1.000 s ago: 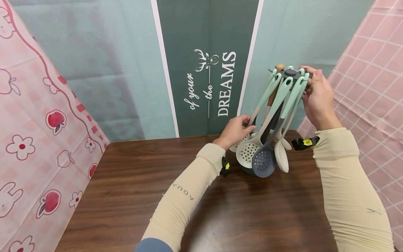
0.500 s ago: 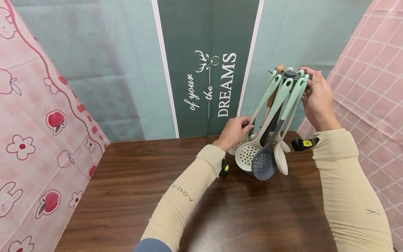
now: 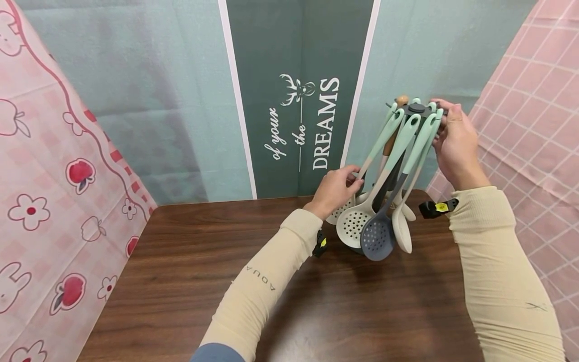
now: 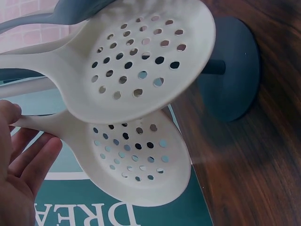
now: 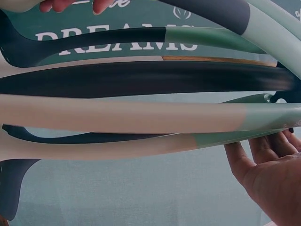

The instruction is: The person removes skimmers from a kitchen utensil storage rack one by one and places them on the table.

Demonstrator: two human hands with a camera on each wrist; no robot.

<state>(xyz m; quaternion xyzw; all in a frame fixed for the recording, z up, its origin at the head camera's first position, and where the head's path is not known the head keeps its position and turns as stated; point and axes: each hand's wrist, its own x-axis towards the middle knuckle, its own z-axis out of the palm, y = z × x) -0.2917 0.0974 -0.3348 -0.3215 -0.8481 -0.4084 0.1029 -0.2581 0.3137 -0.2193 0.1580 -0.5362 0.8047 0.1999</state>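
In the head view, the utensil rack (image 3: 416, 107) stood at the table's (image 3: 154, 281) back right, tools (image 3: 402, 140) hanging by their tops. The right hand (image 3: 458, 141) gripped its top, probably to steady it. In the left wrist view, the left hand (image 4: 21, 165) pinched one skimmer's (image 4: 129, 163) neck, perhaps for control close to the bowl. In the right wrist view, fingers (image 5: 261, 149) reached behind the handles (image 5: 122, 113), their contact partly hidden.

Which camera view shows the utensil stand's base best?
The left wrist view: the dark base lies mostly uncovered there. The head view shows only a sliver beneath the skimmers; the right wrist view shows none of it.
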